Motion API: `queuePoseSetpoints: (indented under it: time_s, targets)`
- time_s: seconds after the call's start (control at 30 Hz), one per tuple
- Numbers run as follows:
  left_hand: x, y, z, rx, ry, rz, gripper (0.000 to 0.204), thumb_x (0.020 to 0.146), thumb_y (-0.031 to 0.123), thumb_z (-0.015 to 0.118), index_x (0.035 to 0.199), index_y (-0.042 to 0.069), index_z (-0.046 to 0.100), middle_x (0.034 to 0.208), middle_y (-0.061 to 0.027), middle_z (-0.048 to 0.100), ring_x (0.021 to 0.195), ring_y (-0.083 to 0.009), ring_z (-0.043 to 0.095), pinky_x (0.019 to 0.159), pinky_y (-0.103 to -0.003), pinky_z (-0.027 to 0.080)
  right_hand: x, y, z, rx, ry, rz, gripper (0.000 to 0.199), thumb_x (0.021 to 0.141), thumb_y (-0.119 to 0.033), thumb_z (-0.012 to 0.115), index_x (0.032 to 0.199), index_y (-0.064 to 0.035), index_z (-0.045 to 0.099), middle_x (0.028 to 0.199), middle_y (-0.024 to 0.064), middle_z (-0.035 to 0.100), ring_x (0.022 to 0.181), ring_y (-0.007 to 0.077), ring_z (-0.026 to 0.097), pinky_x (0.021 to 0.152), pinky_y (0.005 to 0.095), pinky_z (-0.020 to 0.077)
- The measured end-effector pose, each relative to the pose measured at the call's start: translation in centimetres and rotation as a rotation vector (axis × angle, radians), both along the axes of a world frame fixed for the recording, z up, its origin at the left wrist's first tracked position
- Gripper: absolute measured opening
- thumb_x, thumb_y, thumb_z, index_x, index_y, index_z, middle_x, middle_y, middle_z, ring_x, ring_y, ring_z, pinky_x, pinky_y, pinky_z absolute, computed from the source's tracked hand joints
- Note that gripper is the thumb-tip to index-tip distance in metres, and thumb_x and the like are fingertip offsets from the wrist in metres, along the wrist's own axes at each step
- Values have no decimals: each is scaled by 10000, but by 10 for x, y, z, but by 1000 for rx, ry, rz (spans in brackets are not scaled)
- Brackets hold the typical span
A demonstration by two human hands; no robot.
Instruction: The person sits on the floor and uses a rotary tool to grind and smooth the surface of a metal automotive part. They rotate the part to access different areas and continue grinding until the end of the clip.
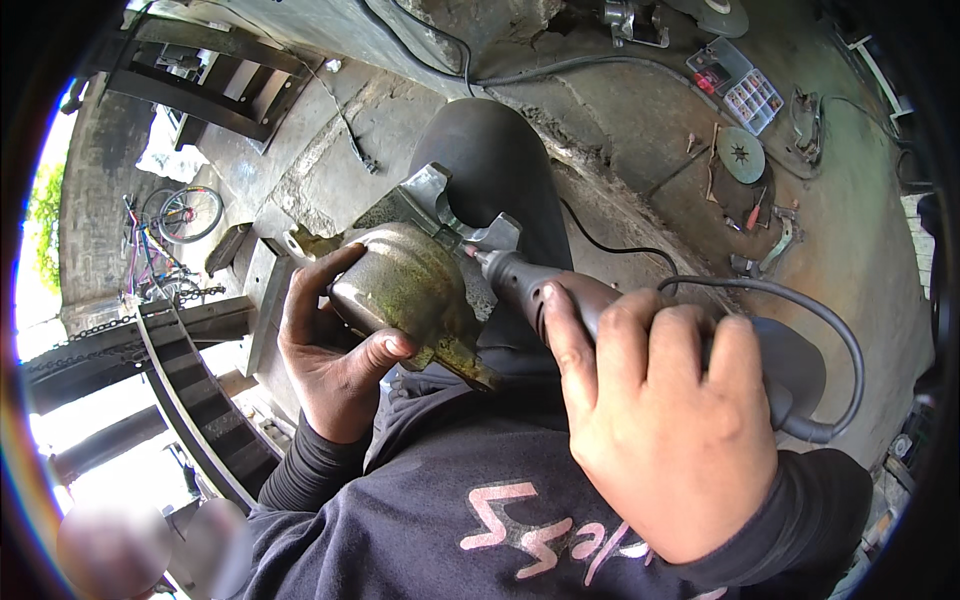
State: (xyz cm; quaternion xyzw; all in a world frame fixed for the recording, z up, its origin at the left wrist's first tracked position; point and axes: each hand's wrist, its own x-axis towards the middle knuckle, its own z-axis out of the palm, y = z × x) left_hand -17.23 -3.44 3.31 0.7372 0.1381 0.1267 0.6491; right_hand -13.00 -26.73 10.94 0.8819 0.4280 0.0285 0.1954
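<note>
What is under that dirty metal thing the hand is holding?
Under the metal part you can see the left hand gripping it, a dark trouser leg and cracked concrete floor. The right hand holds a grinding tool against it. The part's underside is hidden.

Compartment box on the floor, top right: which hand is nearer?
Right. The right hand grips the rotary tool below the compartment box; the left hand, holding the metal casting, is farther left.

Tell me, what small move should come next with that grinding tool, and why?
Probably ease the rotary tool a touch forward. Its tip sits right at the bright bracket on the metal housing, which the left hand grips, while the right hand holds the tool; whether the tip touches is unclear.
</note>
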Motion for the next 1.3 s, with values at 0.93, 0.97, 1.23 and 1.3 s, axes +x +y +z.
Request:
queuePoseSetpoints:
  time_s: [0.93, 0.97, 1.23, 1.3]
  targets:
    - [-10, -3, -10, -21, -56, 38, 926, 597, 364, 956, 1305, -48, 524, 1153, -89, 545, 1134, -215, 587, 993, -352, 478, -4, -56, -33, 233, 265, -125, 502, 838, -125, 595, 1339, -97, 615, 925, 142, 599, 705, 236, 559, 614, 377, 412]
    - [-10, -3, -10, -5, -56, 38, 929, 593, 372, 957, 1301, -49, 528, 1150, -89, 545, 1134, -214, 584, 994, -349, 473, -4, -56, -34, 220, 293, -130, 505, 841, -127, 592, 1345, -99, 611, 924, 140, 599, 713, 239, 567, 622, 379, 415]
    - [-9, 1, -8, 17, -31, 47, 938, 568, 395, 963, 1282, -48, 547, 1140, -84, 549, 1124, -207, 586, 991, -343, 470, 4, -67, -44, 317, 367, -145, 566, 819, -136, 627, 1382, -104, 576, 915, 109, 579, 764, 253, 587, 659, 385, 428]
    - [-8, 0, -8, -15, -26, 55, 941, 563, 397, 965, 1281, -47, 549, 1140, -83, 549, 1122, -206, 587, 990, -341, 469, 8, -68, -49, 343, 401, -144, 612, 793, -140, 660, 1396, -103, 563, 916, 102, 572, 777, 253, 588, 669, 387, 429]
